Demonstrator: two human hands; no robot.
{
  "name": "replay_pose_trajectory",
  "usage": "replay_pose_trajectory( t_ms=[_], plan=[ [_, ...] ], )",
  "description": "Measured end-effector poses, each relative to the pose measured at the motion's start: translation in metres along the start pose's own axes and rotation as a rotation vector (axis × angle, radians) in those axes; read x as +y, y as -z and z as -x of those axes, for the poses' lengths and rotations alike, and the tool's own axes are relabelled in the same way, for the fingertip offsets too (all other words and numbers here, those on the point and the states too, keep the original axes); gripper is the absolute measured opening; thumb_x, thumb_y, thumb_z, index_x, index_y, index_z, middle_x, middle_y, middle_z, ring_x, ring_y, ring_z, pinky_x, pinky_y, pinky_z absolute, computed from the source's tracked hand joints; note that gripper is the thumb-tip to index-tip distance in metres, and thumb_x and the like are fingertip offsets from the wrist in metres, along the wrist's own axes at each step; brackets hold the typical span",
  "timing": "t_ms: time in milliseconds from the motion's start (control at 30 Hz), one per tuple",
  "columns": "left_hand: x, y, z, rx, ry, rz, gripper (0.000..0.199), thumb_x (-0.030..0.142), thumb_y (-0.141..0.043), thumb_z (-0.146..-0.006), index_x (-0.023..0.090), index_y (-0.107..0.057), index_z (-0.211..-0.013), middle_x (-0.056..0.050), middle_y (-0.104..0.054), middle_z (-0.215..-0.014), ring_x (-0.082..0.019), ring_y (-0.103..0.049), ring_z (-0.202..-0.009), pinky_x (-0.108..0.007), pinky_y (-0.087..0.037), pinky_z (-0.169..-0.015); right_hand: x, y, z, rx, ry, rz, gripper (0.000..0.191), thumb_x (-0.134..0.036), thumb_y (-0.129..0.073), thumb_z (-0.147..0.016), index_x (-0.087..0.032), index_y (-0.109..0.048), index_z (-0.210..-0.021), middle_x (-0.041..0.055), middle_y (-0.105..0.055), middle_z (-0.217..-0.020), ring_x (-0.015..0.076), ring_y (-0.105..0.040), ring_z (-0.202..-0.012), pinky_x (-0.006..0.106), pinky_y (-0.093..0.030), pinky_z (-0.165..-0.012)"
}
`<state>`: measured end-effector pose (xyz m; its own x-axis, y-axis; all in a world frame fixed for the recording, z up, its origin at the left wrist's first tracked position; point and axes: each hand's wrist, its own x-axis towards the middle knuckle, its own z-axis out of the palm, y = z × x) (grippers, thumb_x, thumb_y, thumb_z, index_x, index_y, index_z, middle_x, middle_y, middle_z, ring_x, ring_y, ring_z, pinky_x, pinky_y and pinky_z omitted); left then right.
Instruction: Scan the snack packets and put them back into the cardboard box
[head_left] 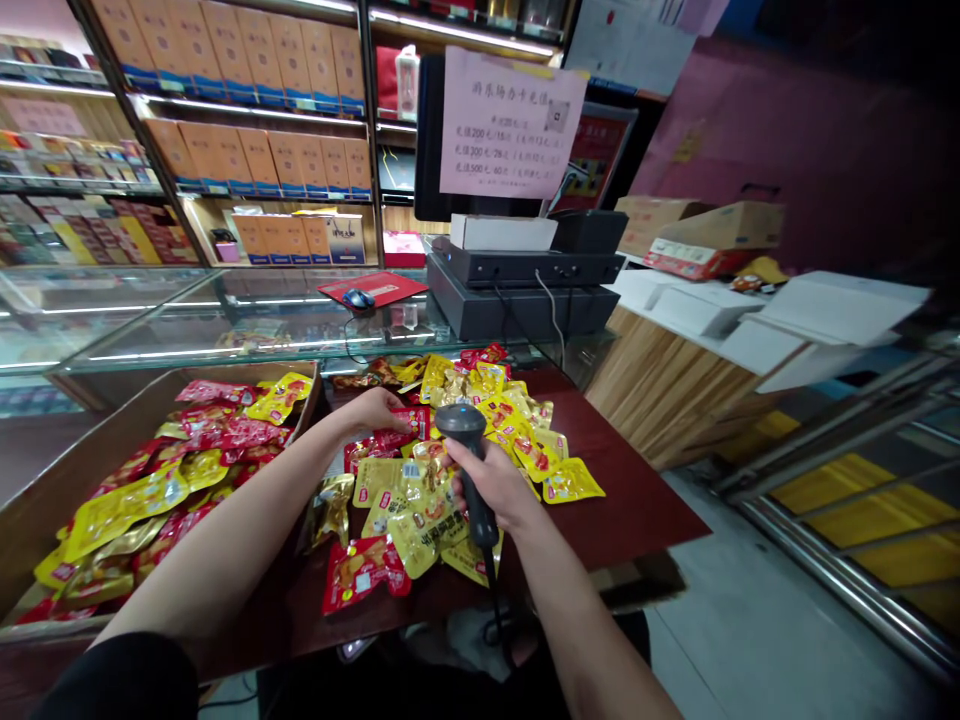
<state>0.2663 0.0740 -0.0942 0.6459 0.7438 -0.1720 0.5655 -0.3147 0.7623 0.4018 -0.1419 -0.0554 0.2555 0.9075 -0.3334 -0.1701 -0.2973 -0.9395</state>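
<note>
My right hand (491,480) is wrapped round a black handheld scanner (463,425), held upright over a pile of snack packets (420,510). At the pile's back left, my left hand (377,412) has its fingers closed at the edge of a red packet (411,422). Yellow, gold and red packets lie around both hands on the dark red table (637,510). In front of the scanner, nearer to me, is a red packet (365,573) with a small white label. The scanner's cable hangs down past the table edge.
On the left stands a cardboard box (22,560) of red and yellow packets. Behind the table are a glass counter (187,325), a red mat (386,288) with a mouse (358,298), and a monitor (430,140). White boxes (697,305) stand at the right; a metal railing (832,570) lies beyond.
</note>
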Motion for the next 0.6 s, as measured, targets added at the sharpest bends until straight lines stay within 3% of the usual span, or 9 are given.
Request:
replay_pose_trajectory(
  t_ms=[100, 300, 433, 600],
  plan=[
    [0.005, 0.009, 0.006, 0.001, -0.013, 0.095, 0.049, 0.039, -0.084, -0.044, 0.016, -0.074, -0.086, 0.0, -0.069, -0.068, -0.014, -0.058, -0.059, -0.022, -0.044, -0.055, -0.002, -0.001, 0.002, -0.002, -0.002, 0.0, 0.028, -0.046, -0.061, -0.082, -0.018, -0.055, -0.077, -0.0057, -0.051, -0.046, 0.0075, -0.047, -0.035, 0.019, -0.04, -0.036],
    [0.013, 0.013, 0.018, -0.195, -0.035, 0.254, 0.054, 0.025, -0.079, -0.051, 0.019, -0.066, -0.102, 0.0, -0.07, -0.082, -0.015, -0.064, -0.071, -0.023, -0.049, -0.065, -0.004, -0.002, 0.006, -0.009, 0.015, 0.001, 0.03, -0.047, -0.06, -0.081, -0.018, -0.054, -0.077, -0.0063, -0.05, -0.046, 0.0069, -0.046, -0.035, 0.018, -0.04, -0.037],
    [0.013, 0.012, 0.015, -0.122, -0.056, 0.281, 0.051, 0.017, -0.078, -0.049, 0.018, -0.064, -0.098, 0.001, -0.069, -0.078, -0.013, -0.062, -0.068, -0.022, -0.049, -0.064, -0.004, -0.001, 0.006, 0.0, 0.021, 0.006, 0.029, -0.046, -0.06, -0.082, -0.018, -0.055, -0.077, -0.0061, -0.051, -0.046, 0.007, -0.046, -0.034, 0.019, -0.039, -0.037],
    [0.008, 0.014, 0.004, -0.024, 0.05, 0.568, 0.041, 0.027, -0.084, -0.05, 0.015, -0.065, -0.084, -0.001, -0.07, -0.073, -0.012, -0.063, -0.062, -0.024, -0.051, -0.063, 0.001, 0.0, 0.004, -0.007, 0.05, 0.005, 0.029, -0.047, -0.061, -0.081, -0.019, -0.056, -0.077, -0.0054, -0.051, -0.047, 0.0075, -0.046, -0.036, 0.019, -0.04, -0.037]
  ],
)
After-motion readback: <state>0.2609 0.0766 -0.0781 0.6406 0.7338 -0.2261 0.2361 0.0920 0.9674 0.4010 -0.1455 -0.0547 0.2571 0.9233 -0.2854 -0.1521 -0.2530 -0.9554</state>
